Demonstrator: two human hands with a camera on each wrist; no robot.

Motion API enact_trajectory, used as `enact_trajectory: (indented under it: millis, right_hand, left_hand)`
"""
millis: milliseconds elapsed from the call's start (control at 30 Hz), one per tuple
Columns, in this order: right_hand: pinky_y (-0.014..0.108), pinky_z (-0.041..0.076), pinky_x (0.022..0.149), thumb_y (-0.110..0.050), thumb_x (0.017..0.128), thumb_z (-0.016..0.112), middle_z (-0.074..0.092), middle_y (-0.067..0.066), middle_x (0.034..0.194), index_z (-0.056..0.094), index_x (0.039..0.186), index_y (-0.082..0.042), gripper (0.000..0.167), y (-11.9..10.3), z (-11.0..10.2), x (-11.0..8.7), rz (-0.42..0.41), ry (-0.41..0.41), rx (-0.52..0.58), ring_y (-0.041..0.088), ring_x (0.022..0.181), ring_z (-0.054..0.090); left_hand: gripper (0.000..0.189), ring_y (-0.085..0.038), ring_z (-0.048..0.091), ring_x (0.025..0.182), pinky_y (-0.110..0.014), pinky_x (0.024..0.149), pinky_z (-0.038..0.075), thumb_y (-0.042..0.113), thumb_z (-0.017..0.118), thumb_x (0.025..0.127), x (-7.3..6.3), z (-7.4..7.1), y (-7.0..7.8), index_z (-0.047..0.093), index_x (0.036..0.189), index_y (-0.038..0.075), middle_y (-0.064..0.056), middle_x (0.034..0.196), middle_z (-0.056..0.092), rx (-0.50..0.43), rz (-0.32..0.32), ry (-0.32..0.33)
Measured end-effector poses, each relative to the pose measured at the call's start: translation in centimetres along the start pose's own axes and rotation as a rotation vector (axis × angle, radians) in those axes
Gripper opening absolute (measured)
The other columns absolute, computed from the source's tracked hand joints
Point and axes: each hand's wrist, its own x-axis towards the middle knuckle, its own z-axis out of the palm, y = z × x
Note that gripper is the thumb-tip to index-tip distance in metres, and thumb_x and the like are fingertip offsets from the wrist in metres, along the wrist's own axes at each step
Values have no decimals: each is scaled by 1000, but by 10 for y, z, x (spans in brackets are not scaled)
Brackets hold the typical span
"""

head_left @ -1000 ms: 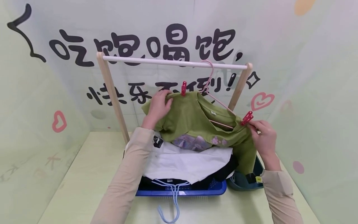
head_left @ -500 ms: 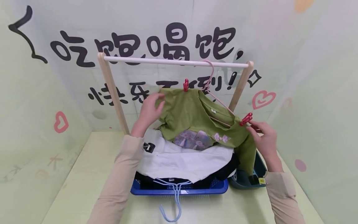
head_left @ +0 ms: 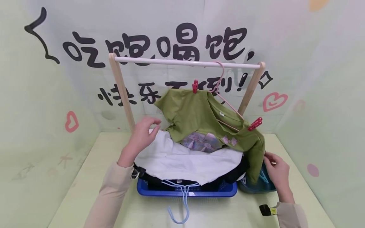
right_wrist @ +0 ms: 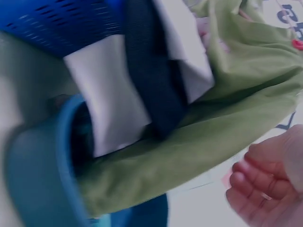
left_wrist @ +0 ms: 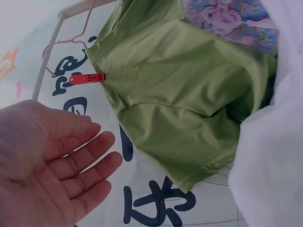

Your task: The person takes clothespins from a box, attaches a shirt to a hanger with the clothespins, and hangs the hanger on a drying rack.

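Observation:
A green T-shirt (head_left: 185, 110) hangs tilted on a pink hanger (head_left: 230, 104), hooked over the white rail (head_left: 171, 62) of a rack. Red clothespins pinch both its shoulders: one clothespin (head_left: 195, 86) at the upper left, another clothespin (head_left: 255, 123) lower on the right. My left hand (head_left: 144, 134) is off the shirt, left of its short sleeve, fingers loosely bent with nothing in them. Beside the hanging right sleeve (head_left: 255, 161) is my right hand (head_left: 276, 172). In the right wrist view its fingers (right_wrist: 248, 184) curl loosely and hold nothing, just apart from the green cloth.
Below the shirt, a blue basket (head_left: 186, 193) bears a white garment (head_left: 182, 161) and black clothes. Light blue hangers (head_left: 185, 202) stick out over its front. A teal bin (head_left: 256, 190) stands to its right, the right sleeve dipping into it. Wooden posts (head_left: 124, 91) flank the shirt.
My left hand has let go of the shirt's left sleeve and drawn down and left. My right hand has left the right clothespin and dropped down beside the sleeve. The shirt stays hanging.

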Motion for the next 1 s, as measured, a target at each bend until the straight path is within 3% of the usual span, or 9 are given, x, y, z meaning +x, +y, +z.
enact_trajectory:
  millis: [67,167,267,433,567,700,800,1000]
  right_hand:
    - [7,40,60,1,84,64,67,20,84,68,97,7,16,6,2,-7,31,-72,-59,-9,68,49]
    - [25,47,62,0,84,62,66,21,82,66,95,9,15,13,2,-15,69,-209,-146,15,69,60]
    - [41,48,62,1,83,59,65,22,81,64,93,11,15,18,4,-19,79,-363,-218,35,74,61]
    - [42,47,58,-2,80,62,64,13,74,66,89,7,13,28,13,-23,94,-543,-297,28,66,58]
    - [35,40,50,-6,79,63,55,3,63,63,77,0,7,33,22,-27,108,-612,-322,19,56,49]
    - [32,34,47,-5,76,61,43,0,57,50,65,-6,16,38,30,-32,115,-634,-344,17,52,41]
    - [34,36,48,-5,74,61,43,2,57,43,63,-8,22,39,35,-35,106,-628,-345,19,52,42]
    - [46,43,51,-8,71,65,55,14,64,44,66,-5,22,39,46,-38,95,-591,-342,28,57,53]
  left_hand:
    - [12,-36,60,90,-47,84,45,-3,63,83,-9,2,-2,65,94,-8,-20,93,66,7,-3,-14]
    - [11,-36,60,89,-47,83,46,-3,65,82,-21,4,-3,66,92,-7,-18,90,67,17,-16,-35]
    - [9,-36,60,89,-47,81,47,-4,66,81,-32,5,-4,67,90,-6,-17,89,66,27,-38,-52]
    - [9,-34,61,87,-46,77,49,-6,67,79,-52,7,-4,67,87,-5,-16,87,66,32,-78,-82]
    - [8,-32,61,83,-45,75,50,-7,68,78,-71,9,-2,67,85,-4,-14,85,66,43,-100,-113]
    - [9,-28,61,79,-42,71,50,-8,69,76,-90,12,0,67,82,-1,-11,81,66,74,-121,-147]
    - [12,-25,61,75,-39,68,51,-8,70,73,-102,15,1,66,79,2,-8,79,64,103,-135,-169]
    - [16,-19,59,74,-34,66,51,-8,73,69,-120,25,-1,66,75,4,-3,75,63,137,-127,-195]
